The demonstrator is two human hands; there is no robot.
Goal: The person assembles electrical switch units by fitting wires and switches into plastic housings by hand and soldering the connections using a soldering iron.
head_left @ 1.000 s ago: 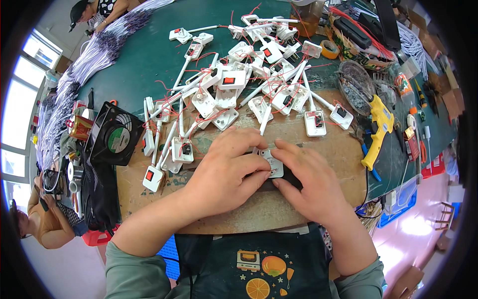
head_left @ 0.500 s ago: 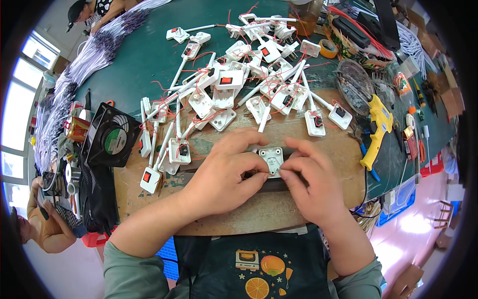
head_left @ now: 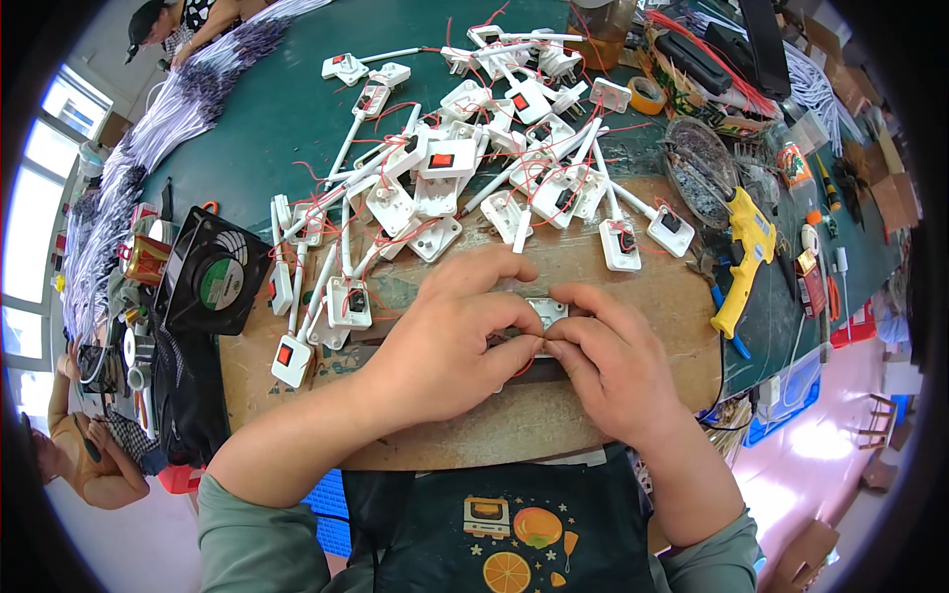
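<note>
A jar (head_left: 599,49) holds amber liquid, an oval dish (head_left: 670,158) greyish bits. White switch parts (head_left: 450,170) crowd the bench (head_left: 247,138). The left hand (head_left: 463,321) and right hand (head_left: 618,366) meet fingers over a white housing (head_left: 550,310), grip undiscernible.

A white plastic housing (head_left: 549,309), moulded face turned up with round recesses showing, sits mostly hidden from view to the left of a yellow glue gun (head_left: 748,259), well apart from it; a thin red wire (head_left: 528,366) curves slightly farther left.
</note>
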